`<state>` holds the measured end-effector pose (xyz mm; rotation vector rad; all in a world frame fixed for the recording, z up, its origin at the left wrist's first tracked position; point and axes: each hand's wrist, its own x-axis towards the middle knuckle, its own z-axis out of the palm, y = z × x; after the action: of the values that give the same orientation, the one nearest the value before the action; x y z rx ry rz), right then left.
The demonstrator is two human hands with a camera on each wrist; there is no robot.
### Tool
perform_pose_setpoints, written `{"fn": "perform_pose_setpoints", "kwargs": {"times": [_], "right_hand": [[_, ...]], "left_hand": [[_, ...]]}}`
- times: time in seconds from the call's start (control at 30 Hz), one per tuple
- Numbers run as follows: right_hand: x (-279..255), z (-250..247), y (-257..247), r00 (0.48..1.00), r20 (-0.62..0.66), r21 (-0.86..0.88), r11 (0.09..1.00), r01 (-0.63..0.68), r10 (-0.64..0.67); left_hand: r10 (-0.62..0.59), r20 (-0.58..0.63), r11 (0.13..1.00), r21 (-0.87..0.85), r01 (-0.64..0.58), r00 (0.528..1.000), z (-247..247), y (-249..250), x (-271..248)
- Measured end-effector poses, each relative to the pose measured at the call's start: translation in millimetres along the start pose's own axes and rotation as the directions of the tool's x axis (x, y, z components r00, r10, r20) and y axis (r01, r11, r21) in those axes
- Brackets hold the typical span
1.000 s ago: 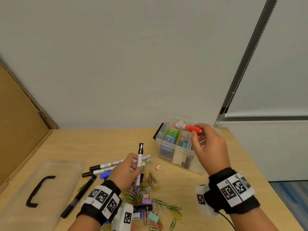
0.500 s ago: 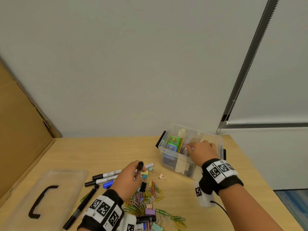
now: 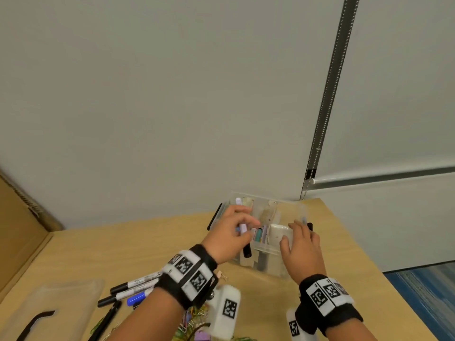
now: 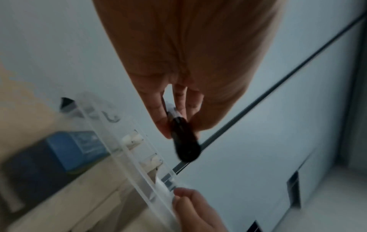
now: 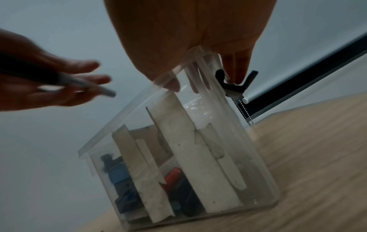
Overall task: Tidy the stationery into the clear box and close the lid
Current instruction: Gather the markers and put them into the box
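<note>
Our left hand (image 3: 227, 233) pinches a pen (image 3: 243, 228) over the clear box (image 3: 264, 252) to drop it in, while our right hand (image 3: 301, 244) rests open-fingered on the rim, steadying it.

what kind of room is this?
Probably an office or meeting room: a plain wooden table against a bare white wall, a roller blind with a bead chain, and blue carpet.
</note>
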<state>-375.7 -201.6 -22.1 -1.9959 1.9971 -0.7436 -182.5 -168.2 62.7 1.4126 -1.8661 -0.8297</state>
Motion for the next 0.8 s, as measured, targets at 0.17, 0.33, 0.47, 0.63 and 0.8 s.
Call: {"fn": "perform_pose_setpoints", "kwargs": {"times": [0.17, 0.33, 0.47, 0.63, 0.8], "right_hand": [[-3, 1, 1, 0.999, -0.024, -0.001, 0.999, 0.032, -0.032], [-2, 3, 2, 0.998, -0.037, 0.005, 0.999, 0.048, -0.048], [-2, 4, 3, 0.998, -0.024, -0.008, 0.999, 0.049, -0.05], [-2, 2, 3, 0.998, -0.004, -0.01, 0.998, 0.055, -0.055], [-1, 1, 2, 0.998, -0.019, -0.012, 0.998, 0.065, -0.066]], "left_hand": [[0.042, -0.014, 0.921, 0.389, -0.033, 0.999, 19, 0, 53], [-0.003, 0.054, 0.792, 0.61, -0.031, 0.999, 32, -11, 87], [-0.149, 0.235, 0.759, 0.649, -0.041, 0.961, 41, -17, 99], [-0.283, 0.327, 0.807, 0.59, 0.039, 0.902, 43, -4, 108], [-0.071, 0.058, 0.909, 0.414, 0.041, 0.996, 7, -9, 75]]}}
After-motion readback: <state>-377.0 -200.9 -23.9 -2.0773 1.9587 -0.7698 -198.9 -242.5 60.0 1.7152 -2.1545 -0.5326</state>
